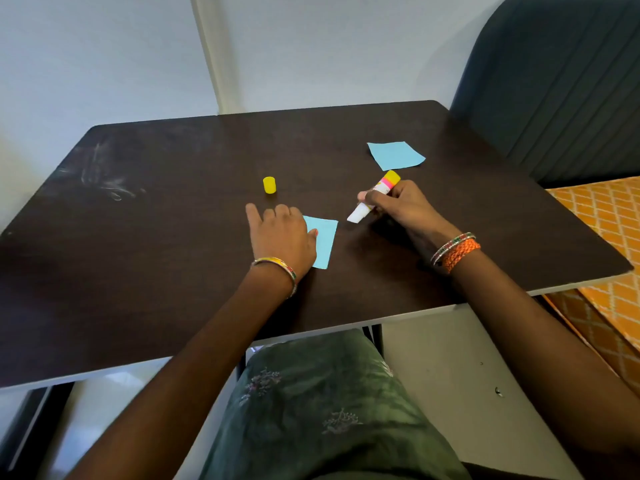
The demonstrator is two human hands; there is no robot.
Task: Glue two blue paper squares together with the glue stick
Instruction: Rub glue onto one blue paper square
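Head camera looks down on a dark brown table point(156, 271) with a pale edge, which fills most of the frame and carries faint whitish smears near its far left corner. Beyond its far right corner stands a dark ribbed chair back point(561, 91), and beside the table's right edge lies an orange cloth with a white lattice pattern point(609, 237). Below the near edge, a lap in green embroidered fabric point(322, 410) shows between the two forearms. On the table, the far blue paper square point(395, 155) lies flat and alone toward the far right, well apart from both hands. The near blue paper square point(323, 242) lies flat closer to the person, its left part covered by the left hand point(280, 237), which rests palm down on it with fingers loosely spread and the thumb lying on the paper. The right hand point(398, 206) has its fingers curled around the glue stick point(375, 197), held tilted with the yellow end up and the white uncapped tip pointing down toward the tabletop just right of the near square; whether the tip touches the table cannot be told. The yellow cap point(269, 185) stands by itself just beyond the left hand. Both wrists wear bangles.
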